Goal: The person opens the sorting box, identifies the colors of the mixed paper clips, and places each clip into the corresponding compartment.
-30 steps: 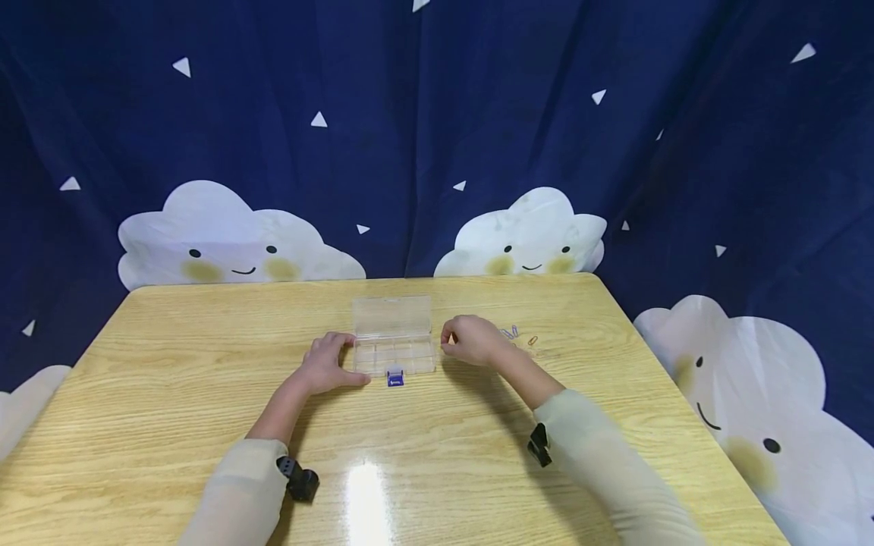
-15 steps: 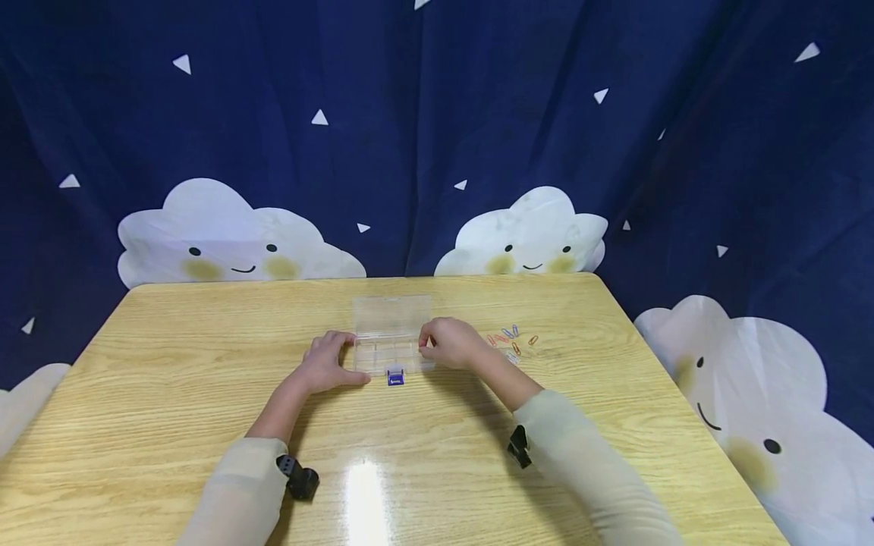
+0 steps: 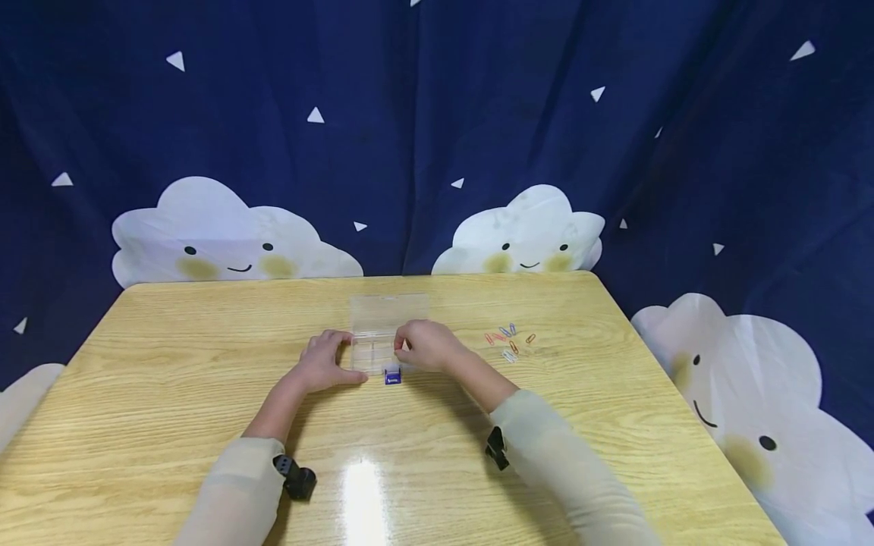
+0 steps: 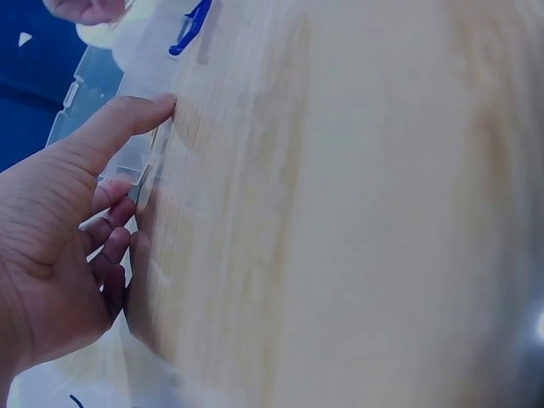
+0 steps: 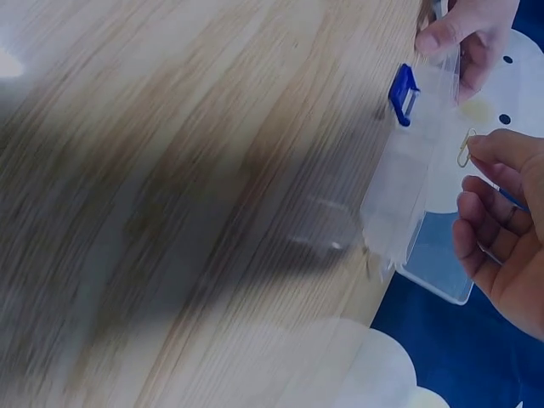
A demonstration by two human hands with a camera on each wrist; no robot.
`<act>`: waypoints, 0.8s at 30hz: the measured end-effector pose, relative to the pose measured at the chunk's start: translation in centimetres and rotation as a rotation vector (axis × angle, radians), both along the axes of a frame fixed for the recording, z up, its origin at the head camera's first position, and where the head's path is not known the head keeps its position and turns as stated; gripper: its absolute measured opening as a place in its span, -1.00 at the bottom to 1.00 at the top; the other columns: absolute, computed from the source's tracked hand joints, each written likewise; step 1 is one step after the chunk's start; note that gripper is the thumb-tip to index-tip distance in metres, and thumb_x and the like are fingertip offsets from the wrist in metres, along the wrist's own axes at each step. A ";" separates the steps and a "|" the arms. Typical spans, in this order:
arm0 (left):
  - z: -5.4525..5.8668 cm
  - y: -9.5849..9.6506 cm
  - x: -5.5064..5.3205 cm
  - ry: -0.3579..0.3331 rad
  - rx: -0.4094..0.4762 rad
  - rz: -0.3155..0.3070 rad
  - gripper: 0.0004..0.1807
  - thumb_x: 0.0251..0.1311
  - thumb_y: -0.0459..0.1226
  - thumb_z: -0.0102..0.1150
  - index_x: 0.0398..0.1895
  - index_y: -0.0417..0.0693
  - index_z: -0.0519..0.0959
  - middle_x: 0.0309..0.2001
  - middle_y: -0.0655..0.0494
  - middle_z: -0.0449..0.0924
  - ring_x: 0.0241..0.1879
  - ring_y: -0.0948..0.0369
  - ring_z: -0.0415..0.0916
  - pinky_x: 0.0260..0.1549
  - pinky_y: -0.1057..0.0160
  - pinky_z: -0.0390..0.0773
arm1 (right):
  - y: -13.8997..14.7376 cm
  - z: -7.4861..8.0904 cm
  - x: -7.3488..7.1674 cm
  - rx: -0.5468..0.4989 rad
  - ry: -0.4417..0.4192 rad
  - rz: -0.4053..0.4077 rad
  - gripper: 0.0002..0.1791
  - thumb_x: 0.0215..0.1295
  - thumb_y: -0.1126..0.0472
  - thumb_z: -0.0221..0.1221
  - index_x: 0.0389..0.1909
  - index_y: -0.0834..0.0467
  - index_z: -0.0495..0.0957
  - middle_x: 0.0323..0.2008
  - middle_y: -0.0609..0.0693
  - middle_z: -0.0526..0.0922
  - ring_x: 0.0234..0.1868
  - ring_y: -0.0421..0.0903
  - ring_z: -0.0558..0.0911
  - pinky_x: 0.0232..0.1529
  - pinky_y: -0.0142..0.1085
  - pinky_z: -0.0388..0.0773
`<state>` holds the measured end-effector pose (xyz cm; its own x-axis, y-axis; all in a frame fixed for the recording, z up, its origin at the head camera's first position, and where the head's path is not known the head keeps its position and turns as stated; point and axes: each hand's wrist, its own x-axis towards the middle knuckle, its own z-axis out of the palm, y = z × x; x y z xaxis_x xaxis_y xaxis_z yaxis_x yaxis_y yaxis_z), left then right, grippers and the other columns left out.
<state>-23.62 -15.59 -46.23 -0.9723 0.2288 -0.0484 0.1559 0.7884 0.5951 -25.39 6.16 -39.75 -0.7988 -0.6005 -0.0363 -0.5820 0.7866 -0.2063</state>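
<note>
A clear plastic compartment box (image 3: 362, 365) stands on the table with its lid (image 3: 389, 309) raised at the back and a blue latch (image 3: 392, 376) at the front. My left hand (image 3: 322, 365) holds the box's left end, thumb at the front corner and fingers along the side, as the left wrist view shows. Over the box's right half, my right hand (image 3: 430, 345) pinches a yellow paper clip (image 5: 463, 154) between thumb and index finger. The other fingers of that hand are curled in below. Part of the compartments is hidden behind it.
Several loose paper clips, among them a red one (image 3: 488, 339), a blue one (image 3: 513, 329), an orange one (image 3: 530, 339) and a white one (image 3: 508, 356), lie on the wooden table (image 3: 205, 341) right of the box. A dark blue curtain (image 3: 382, 114) hangs behind the table.
My right hand has moved left, from beside the box's right end to above its compartments, uncovering the loose paper clips. The left hand keeps its place on the box.
</note>
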 end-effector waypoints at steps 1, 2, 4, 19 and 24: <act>0.1 0.0 0.0 -0.003 0.001 0.001 -0.10 -0.33 0.16 0.32 0.11 -0.09 0.28 0.16 -0.08 0.22 0.12 -0.05 0.10 0.06 -0.08 0.13 | -0.2 0.0 0.0 -0.002 -0.001 0.001 -0.93 0.09 0.12 0.10 -0.46 -0.01 0.54 -0.62 -0.19 0.42 -0.54 -0.26 0.39 -0.55 -0.44 0.28; 0.1 0.0 0.1 -0.006 0.002 0.002 -0.11 -0.32 0.15 0.32 0.11 -0.09 0.28 0.16 -0.08 0.21 0.12 -0.04 0.09 0.06 -0.08 0.13 | -0.4 0.0 0.0 -0.009 -0.002 0.003 -0.93 0.09 0.12 0.10 -0.47 -0.01 0.54 -0.62 -0.18 0.42 -0.55 -0.25 0.39 -0.55 -0.44 0.28; 0.3 0.1 0.1 -0.011 0.001 0.004 -0.11 -0.31 0.15 0.32 0.11 -0.10 0.28 0.17 -0.08 0.21 0.12 -0.05 0.09 0.05 -0.09 0.13 | -0.8 0.1 0.0 -0.014 0.006 0.013 -0.92 0.09 0.12 0.10 -0.46 -0.01 0.55 -0.62 -0.18 0.42 -0.55 -0.26 0.39 -0.55 -0.44 0.28; 0.3 0.1 0.1 0.006 0.008 -0.023 -0.16 -0.26 0.12 0.31 0.11 -0.08 0.29 0.17 -0.09 0.21 0.12 -0.08 0.09 0.02 -0.12 0.12 | -3.4 -0.3 0.2 -0.037 -0.007 0.039 -0.87 0.14 0.09 0.09 -0.37 0.00 0.57 -0.56 -0.18 0.47 -0.54 -0.28 0.40 -0.53 -0.49 0.29; 0.2 0.1 0.1 0.007 0.006 -0.024 -0.13 -0.26 0.13 0.30 0.13 -0.10 0.27 0.17 -0.10 0.21 0.12 -0.08 0.09 0.02 -0.14 0.12 | -4.2 -0.3 0.4 -0.031 -0.018 0.046 -0.87 0.15 0.09 0.08 -0.36 0.00 0.57 -0.57 -0.19 0.46 -0.54 -0.28 0.39 -0.54 -0.49 0.28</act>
<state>-23.50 -15.54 -46.08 -0.9668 0.2523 -0.0402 0.1789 0.7809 0.5985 -24.94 1.91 -40.03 -0.7696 -0.6378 -0.0309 -0.6135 0.7520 -0.2412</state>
